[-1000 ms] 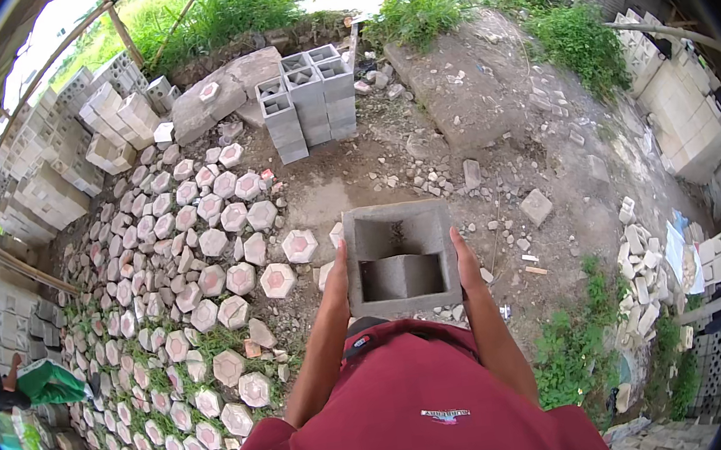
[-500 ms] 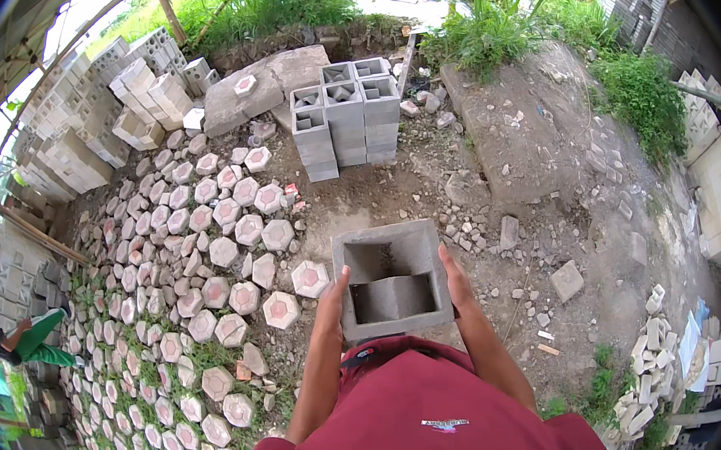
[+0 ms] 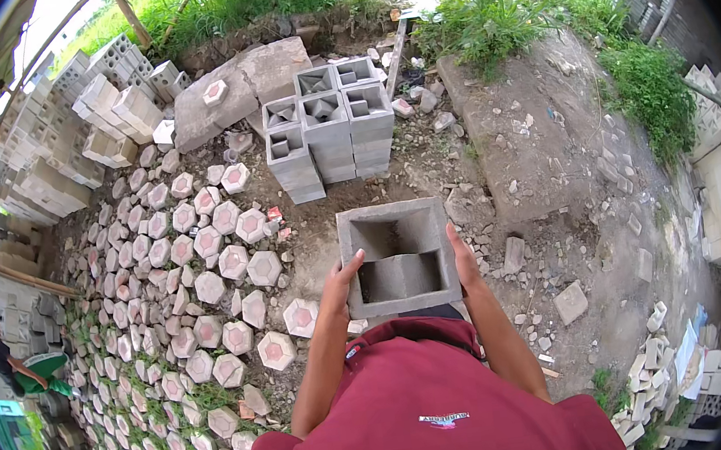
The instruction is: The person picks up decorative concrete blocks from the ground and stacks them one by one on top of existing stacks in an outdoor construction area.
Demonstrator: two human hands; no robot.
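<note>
A square, hollow grey concrete block (image 3: 399, 277) is held level in front of my body, its open side facing up. Inside it, a curved web divides two dark recesses. My left hand (image 3: 343, 284) grips the block's left wall, with the thumb at the top edge. On the opposite wall, my right hand (image 3: 467, 262) presses from the right. The fingers under and behind the block are hidden. Ahead and slightly left of the block stands a group of stacked concrete blocks (image 3: 336, 150) of the same kind, several columns with their hollows facing up.
Hexagonal pavers (image 3: 230, 263) with reddish centres cover the ground at left. Behind the stack lies a cracked concrete slab (image 3: 245, 83). More blocks (image 3: 116, 110) are piled far left. Rubble (image 3: 571, 303) lies at right. A person (image 3: 19, 362) in green trousers is at the left edge.
The stacked blocks now appear closer and further left in view. The held block has shifted slightly up and right in the picture, still in both hands. The person at left has changed posture.
</note>
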